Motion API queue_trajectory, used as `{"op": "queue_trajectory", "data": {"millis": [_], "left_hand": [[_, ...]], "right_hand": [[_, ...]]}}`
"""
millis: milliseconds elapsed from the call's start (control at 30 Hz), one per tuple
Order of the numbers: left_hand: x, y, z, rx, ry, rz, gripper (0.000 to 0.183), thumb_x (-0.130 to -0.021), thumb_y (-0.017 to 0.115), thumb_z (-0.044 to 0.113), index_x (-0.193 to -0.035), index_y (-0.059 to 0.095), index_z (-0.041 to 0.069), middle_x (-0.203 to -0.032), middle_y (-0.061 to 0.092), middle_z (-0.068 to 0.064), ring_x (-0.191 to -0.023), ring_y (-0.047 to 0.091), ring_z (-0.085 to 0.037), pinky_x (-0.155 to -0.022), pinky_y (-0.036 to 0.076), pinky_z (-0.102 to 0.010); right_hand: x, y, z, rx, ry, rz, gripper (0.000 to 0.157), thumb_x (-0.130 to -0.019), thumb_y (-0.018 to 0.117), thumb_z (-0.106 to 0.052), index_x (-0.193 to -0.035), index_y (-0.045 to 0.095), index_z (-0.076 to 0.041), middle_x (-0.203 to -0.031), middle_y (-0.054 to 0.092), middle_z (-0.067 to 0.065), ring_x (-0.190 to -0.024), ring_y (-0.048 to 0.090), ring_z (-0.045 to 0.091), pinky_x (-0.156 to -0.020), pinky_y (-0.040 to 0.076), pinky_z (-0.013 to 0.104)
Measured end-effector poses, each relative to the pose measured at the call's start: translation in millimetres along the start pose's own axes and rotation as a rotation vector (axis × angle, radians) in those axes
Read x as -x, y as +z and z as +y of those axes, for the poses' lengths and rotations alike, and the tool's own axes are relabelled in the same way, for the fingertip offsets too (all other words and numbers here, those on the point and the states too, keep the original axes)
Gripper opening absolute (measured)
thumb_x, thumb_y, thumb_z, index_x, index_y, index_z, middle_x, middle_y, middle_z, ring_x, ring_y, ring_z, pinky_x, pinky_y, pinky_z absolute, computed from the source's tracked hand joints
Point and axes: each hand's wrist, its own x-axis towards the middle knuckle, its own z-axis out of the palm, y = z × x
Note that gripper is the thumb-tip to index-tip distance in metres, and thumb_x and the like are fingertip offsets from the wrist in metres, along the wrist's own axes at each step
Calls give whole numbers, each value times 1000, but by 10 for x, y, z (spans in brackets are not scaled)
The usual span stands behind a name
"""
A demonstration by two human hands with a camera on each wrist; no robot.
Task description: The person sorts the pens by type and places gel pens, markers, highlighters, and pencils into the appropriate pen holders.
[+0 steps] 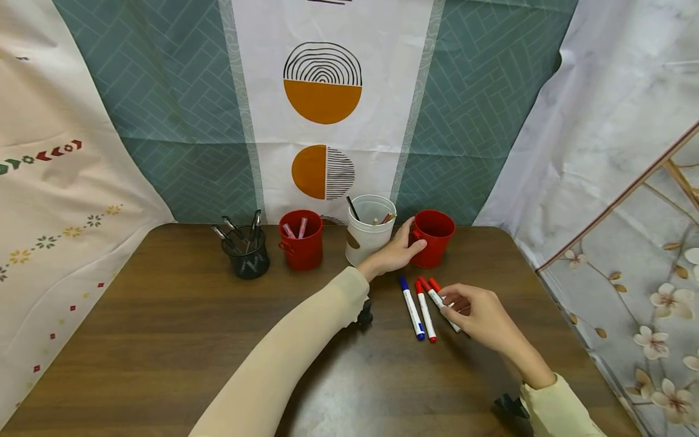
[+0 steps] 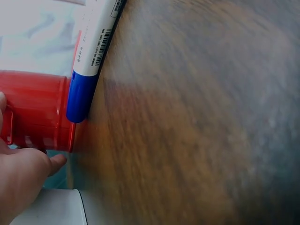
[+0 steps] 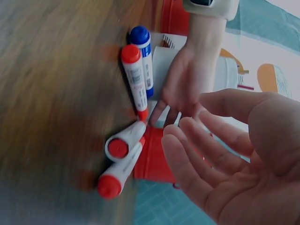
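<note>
My left hand (image 1: 394, 252) holds the side of a red metal bucket (image 1: 437, 240), thumb in front; its other fingers are partly hidden. In front of that bucket lie a blue marker (image 1: 412, 308) and three red-capped markers, one of them a red marker (image 1: 426, 311) beside the blue one. My right hand (image 1: 476, 315) hovers by the other two red-capped markers, partly covering them in the head view. Its fingers are loosely bent with nothing between them, as the right wrist view shows. The blue marker (image 2: 83, 91) also appears near the bucket (image 2: 37, 108) in the left wrist view.
A white bucket (image 1: 363, 240) with pencils stands just left of the held bucket. Farther left are another red bucket (image 1: 303, 249) with pinkish sticks inside and a black mesh cup (image 1: 248, 261) with pens. Patterned cloth hangs behind the wooden table (image 1: 164, 340).
</note>
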Motion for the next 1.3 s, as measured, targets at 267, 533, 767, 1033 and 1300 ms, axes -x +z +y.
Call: {"op": "queue_trajectory", "data": {"millis": [267,533,767,1033,1300], "left_hand": [[-3,-8,-26,-37,15,-28,83,-112,51,40,-172,-1,15,-178,9,-10,-164,11,-25,-132,17,-46],[-13,-3,-44,-38,37,-39,80,-113,50,38,-172,3,14,-176,15,-11,-162,17,-26,-131,20,-48],[-21,-7,-53,-43,13,-33,79,-113,50,39,-172,4,14,-176,15,-12,-163,16,-26,-131,19,-48],[-14,5,-14,-30,1,-38,79,-112,51,37,-172,6,13,-176,15,-12,-163,16,-27,-131,19,-48],[-4,-11,-9,-40,7,-33,77,-113,50,38,-171,7,13,-174,18,-12,-161,19,-27,-131,21,-47]], "right_hand": [[-164,123,-124,70,9,-80,24,-92,81,-8,-114,77,-3,-89,74,-1,-74,67,12,-61,56,23],[-330,273,-215,188,17,-94,18,-90,81,-8,-106,78,-1,-76,68,-2,-62,56,9,-56,50,26],[-433,364,-287,237,64,-156,19,-91,83,-13,-104,79,0,-67,58,-1,-55,50,12,-53,48,28],[-507,475,-297,319,110,-144,15,-88,87,-17,-92,79,-5,-78,69,6,-61,58,16,-60,57,33],[-555,572,-307,315,143,-148,14,-86,88,-16,-82,76,-9,-66,62,-2,-55,58,15,-59,56,35]]}}
